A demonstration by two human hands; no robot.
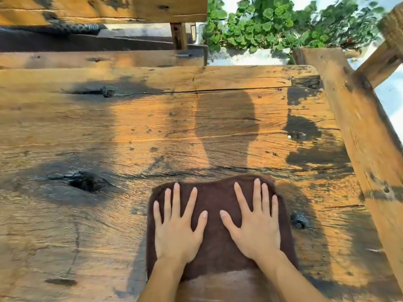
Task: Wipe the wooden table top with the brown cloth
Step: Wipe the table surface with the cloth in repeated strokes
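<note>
Two hands flat on brown cloth [218, 232] near tabletop's near edge, right of centre. Left hand [177, 227], fingers straight and spread, presses cloth's left half; right hand [255, 225] likewise on right half, likely for even pressure. Wooden table top [109, 131] stretches wide leftward and toward far edge; right edge near.

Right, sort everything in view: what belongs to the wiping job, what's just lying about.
Job: brown cloth, wooden table top, left hand and right hand, both pressing flat on the cloth.
Lying about: leafy plant, wooden beam at right, wooden planks beyond the table.
</note>
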